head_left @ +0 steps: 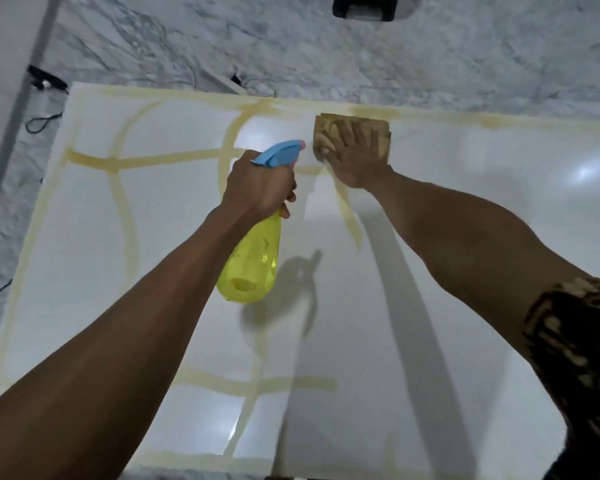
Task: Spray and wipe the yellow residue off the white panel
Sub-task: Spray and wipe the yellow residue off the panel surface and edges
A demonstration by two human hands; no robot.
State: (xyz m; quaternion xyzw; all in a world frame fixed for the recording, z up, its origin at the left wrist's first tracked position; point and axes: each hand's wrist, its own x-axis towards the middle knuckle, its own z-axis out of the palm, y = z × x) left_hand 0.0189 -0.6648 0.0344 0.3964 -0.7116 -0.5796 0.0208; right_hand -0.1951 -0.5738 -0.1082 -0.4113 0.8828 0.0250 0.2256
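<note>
A large glossy white panel [465, 220] lies flat on a marbled floor, crossed by yellow residue lines [125, 162], most of them on its left half and along the far edge. My left hand [260, 185] is shut on a yellow spray bottle [252, 261] with a blue trigger head, held above the panel's middle with the nozzle pointing away from me. My right hand [355, 157] presses flat on a brownish, stained cloth [378, 131] near the panel's far edge, just right of the nozzle.
The marbled floor [326, 46] surrounds the panel. A black object [362, 6] sits at the top edge of view. Black cables [44, 119] lie beside the panel's far left corner. A grey wall [0, 46] runs along the left.
</note>
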